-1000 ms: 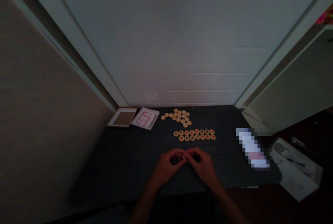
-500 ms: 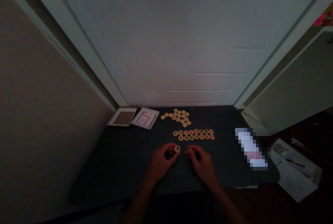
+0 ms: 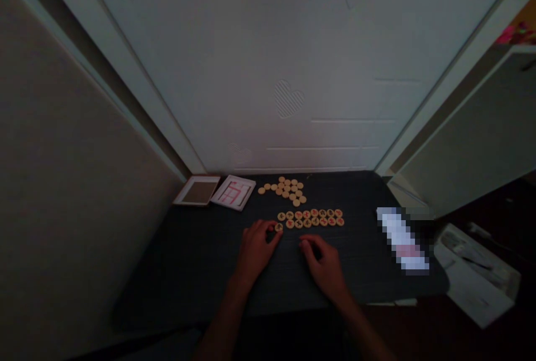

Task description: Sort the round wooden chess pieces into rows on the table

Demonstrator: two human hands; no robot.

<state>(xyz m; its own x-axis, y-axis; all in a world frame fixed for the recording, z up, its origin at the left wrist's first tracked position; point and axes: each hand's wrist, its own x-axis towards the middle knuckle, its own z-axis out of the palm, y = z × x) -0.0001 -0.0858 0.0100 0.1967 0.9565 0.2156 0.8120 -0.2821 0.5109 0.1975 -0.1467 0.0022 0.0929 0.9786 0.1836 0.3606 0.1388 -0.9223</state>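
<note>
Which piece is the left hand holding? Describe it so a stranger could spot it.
On the dark table, find the double row of marked round pieces near the middle. At its left end, the left hand pinches one marked disc. It alone sits between fingertips, just outside the row, unlike the blank-faced pile farther back.

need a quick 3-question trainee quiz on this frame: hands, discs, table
1. Fill in: the left hand pinches a single disc at the ___ end of the two rows of marked discs.
2. The right hand sits over: A) bare table B) the rows C) the white tray.
3. True or false: the pile of plain discs lies nearer the person than the rows.
Key: 1 left; 2 A; 3 false.
</note>
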